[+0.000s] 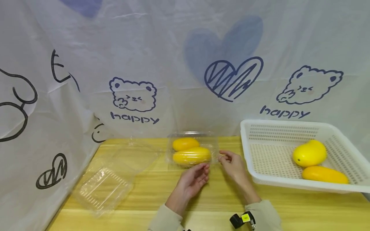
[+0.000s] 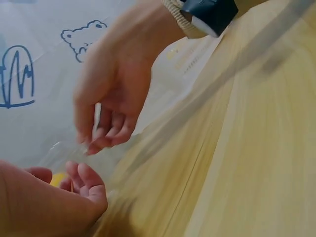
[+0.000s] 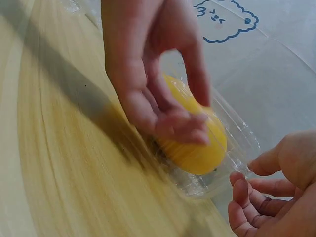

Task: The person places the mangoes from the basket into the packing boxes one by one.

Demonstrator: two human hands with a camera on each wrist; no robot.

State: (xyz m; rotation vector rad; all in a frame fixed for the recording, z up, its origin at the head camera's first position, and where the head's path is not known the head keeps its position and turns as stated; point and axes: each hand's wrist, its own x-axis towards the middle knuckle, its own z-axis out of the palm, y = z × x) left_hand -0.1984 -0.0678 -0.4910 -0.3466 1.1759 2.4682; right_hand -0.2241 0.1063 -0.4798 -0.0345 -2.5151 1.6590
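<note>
Two yellow mangoes lie inside a clear plastic clamshell box near the wall, with shiny plastic showing over them. At the box's right edge, my right hand pinches the plastic rim between thumb and fingers; the right wrist view shows those fingertips at the box's corner. My left hand hovers at the near side of the box, palm turned inward and fingers loosely bent, holding nothing. It overlaps the front mango in the right wrist view, somewhat blurred.
A white perforated basket stands on the right with two more mangoes in it. To the left, another clear clamshell box lies opened on the wooden table. A printed cloth hangs behind and at the left side.
</note>
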